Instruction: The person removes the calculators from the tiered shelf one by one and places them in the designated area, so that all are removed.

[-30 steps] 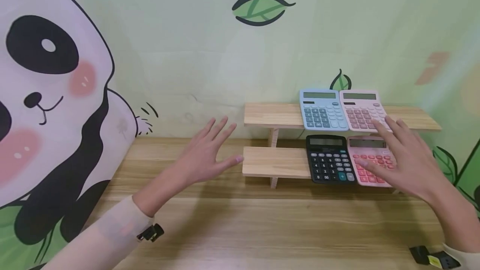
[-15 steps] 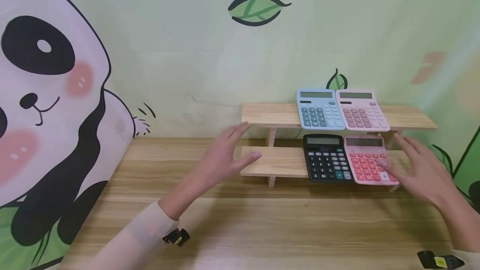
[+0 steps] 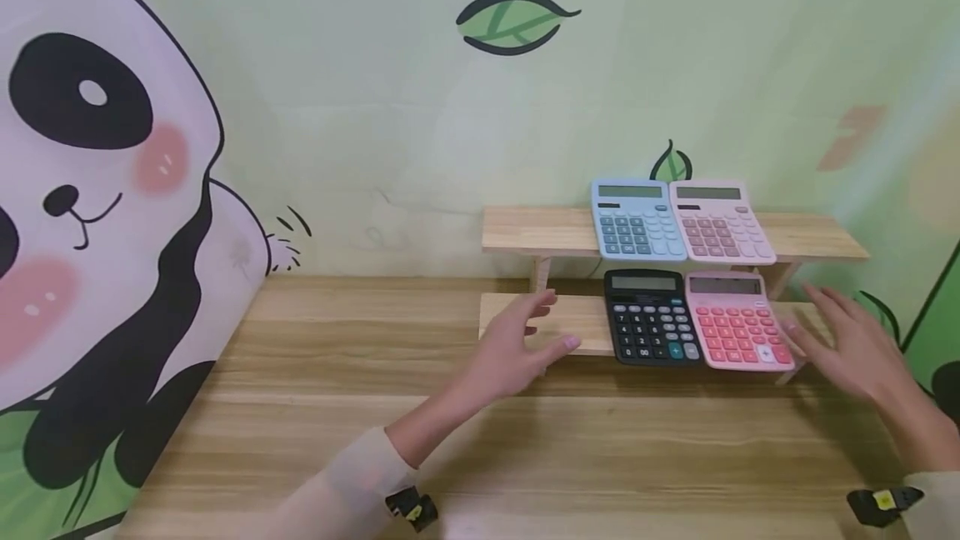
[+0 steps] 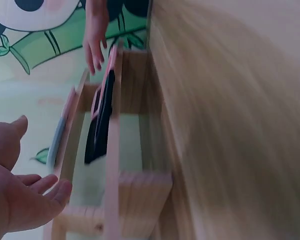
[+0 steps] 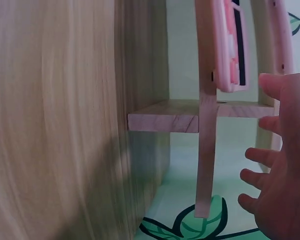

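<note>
Two calculators, one black (image 3: 652, 319) and one bright pink (image 3: 738, 322), lean side by side on the lower board of a wooden shelf. Above them on the upper board stand a light blue calculator (image 3: 637, 221) and a pale pink one (image 3: 720, 223). My left hand (image 3: 517, 344) is in front of the lower board's left part, thumb extended toward the black calculator and fingers loosely bent, holding nothing. On the other side my right hand (image 3: 855, 344) has its fingers spread, with the thumb right by the bright pink calculator's right edge; it too holds nothing.
The two-tier wooden shelf (image 3: 536, 230) stands on a wood-grain table (image 3: 337, 357). Behind it hangs a pale green backdrop (image 3: 337, 90) printed with a panda and leaves. A side support (image 5: 162, 120) shows below the boards in the right wrist view.
My left hand has moved right, toward the black calculator. The right hand has drawn back from in front of the pink calculators to their right side. The calculators stay in place.
</note>
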Available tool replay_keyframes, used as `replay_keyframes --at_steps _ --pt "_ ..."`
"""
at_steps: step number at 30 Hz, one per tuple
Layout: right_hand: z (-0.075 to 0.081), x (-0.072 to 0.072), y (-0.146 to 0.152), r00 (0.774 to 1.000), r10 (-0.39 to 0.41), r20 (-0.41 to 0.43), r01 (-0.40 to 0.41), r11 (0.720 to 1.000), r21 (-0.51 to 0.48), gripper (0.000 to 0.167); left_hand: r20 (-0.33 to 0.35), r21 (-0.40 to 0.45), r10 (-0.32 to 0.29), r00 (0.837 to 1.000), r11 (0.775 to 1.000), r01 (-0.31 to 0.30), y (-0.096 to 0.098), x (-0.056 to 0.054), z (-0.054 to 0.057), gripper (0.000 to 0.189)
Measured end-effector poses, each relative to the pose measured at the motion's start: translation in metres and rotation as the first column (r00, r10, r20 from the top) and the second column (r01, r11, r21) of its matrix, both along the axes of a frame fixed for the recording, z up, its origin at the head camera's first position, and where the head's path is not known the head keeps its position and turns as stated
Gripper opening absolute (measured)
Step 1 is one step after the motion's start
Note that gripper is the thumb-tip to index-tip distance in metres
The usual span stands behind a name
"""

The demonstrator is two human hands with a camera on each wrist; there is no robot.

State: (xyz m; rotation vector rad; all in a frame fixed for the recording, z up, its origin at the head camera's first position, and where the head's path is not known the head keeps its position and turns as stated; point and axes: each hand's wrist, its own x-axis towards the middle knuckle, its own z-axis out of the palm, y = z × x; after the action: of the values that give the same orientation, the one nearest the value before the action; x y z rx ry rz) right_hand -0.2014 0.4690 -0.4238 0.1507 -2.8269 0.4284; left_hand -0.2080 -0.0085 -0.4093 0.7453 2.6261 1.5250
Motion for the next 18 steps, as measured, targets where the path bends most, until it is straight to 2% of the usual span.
replay_keyframes --at_steps 3,7,12,18 --pt "-0.001 -0.004 0.003 1.000 0.007 0.023 -0.007 1.000 -0.009 0.075 0.077 0.089 -0.015 0.997 0.996 0.009 0.018 0.005 -0.005 0.076" --pt "-0.002 -0.011 0.003 0.998 0.028 0.055 -0.027 0.999 -0.026 0.075 0.187 0.176 -0.029 0.982 0.984 -0.004 0.035 0.012 -0.012 0.075" --pt "-0.007 -0.014 0.002 0.997 0.037 0.073 -0.034 0.999 -0.042 0.074 0.283 0.199 -0.016 0.959 0.979 -0.042 0.046 0.020 -0.023 0.074" --pt "-0.016 -0.012 0.005 0.998 0.040 0.055 -0.037 0.998 -0.057 0.069 0.355 0.205 -0.021 0.935 0.977 -0.056 0.052 0.030 -0.036 0.075"
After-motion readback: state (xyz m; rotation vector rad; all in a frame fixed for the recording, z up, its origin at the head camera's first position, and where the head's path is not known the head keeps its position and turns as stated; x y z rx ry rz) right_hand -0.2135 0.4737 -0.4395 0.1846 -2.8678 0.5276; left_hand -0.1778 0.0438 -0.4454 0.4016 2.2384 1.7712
